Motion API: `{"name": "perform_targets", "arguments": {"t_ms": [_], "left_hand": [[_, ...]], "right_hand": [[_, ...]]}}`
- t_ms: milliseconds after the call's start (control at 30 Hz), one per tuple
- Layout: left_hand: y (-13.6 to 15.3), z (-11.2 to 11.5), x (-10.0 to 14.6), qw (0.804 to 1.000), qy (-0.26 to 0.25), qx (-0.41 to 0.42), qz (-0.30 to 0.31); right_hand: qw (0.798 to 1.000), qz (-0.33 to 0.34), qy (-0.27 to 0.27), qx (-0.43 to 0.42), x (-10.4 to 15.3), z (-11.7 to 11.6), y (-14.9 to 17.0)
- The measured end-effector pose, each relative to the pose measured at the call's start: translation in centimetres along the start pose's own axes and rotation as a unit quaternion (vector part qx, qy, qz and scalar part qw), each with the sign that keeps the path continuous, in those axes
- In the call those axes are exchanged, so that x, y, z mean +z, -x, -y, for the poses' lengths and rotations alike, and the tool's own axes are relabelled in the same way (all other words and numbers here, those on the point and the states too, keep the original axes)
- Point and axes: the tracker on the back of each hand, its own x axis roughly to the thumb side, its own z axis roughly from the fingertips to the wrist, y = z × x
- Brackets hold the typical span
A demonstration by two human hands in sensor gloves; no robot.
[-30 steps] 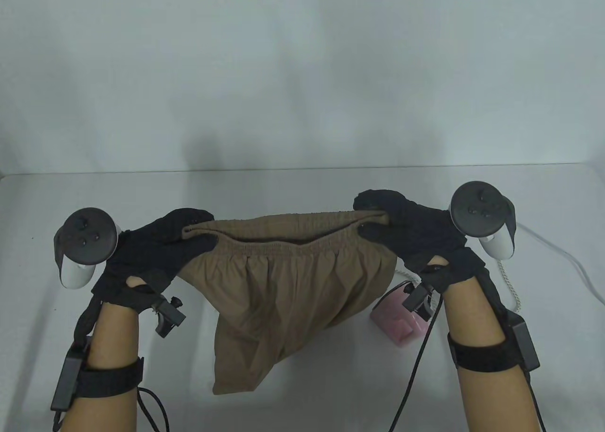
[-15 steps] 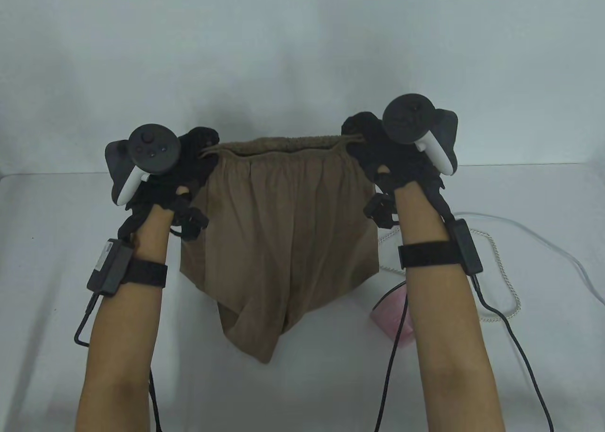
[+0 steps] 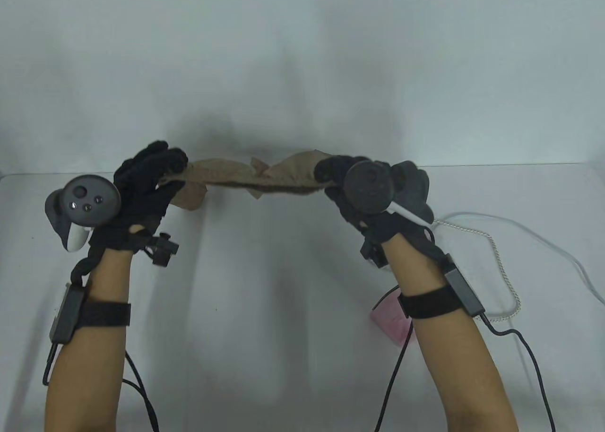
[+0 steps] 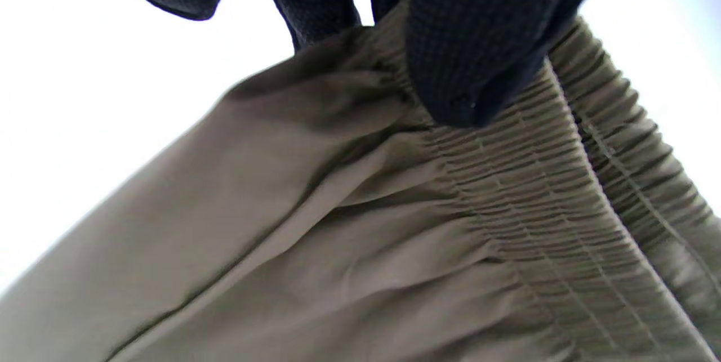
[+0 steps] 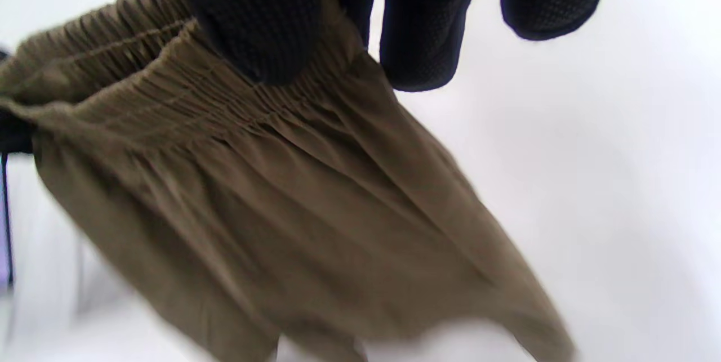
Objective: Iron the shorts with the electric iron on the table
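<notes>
both gloved hands, left hand (image 3: 142,186) and right hand (image 3: 352,186), pinch the olive-brown elastic-waist cotton shorts (image 3: 246,179) by the waistband (legs flung far side), so i'd lower them taut and level onto the white table (image 3: 264,299).

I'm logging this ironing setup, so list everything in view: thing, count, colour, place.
shorts: one, olive-brown, held up off the table, stretched between both hands at the waistband.
iron: one, pink, near right of table, partly hidden behind the right forearm.
cord: one, white, looping on the table right of the iron.
table: one, white, under everything.
left hand: black glove, grip on the shorts' left end, tracker on back.
right hand: black glove, grip on the right end, tracker on back.
</notes>
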Motion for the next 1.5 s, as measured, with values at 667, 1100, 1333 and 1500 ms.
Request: {"name": "perform_targets", "arguments": {"t_ms": [667,1100,1333,1500], "left_hand": [[1.2,17.7,13.4,0.799,0.54,-0.265,-0.011],[-0.2,17.2,15.2,0.792,0.547,-0.262,-0.063],[-2.1,18.0,14.2,0.8,0.511,-0.308,-0.058],[-4.3,18.3,12.0,0.849,0.443,-0.283,-0.049]], "right_hand": [[0.934,0.162,-0.274,0.162,11.3,-19.0,-6.5],[0.93,0.174,-0.299,0.126,15.0,-20.5,-5.2],[0.936,0.15,-0.307,0.086,15.2,-20.5,-4.6],[0.936,0.151,-0.306,0.085,15.2,-20.5,-4.6]]}}
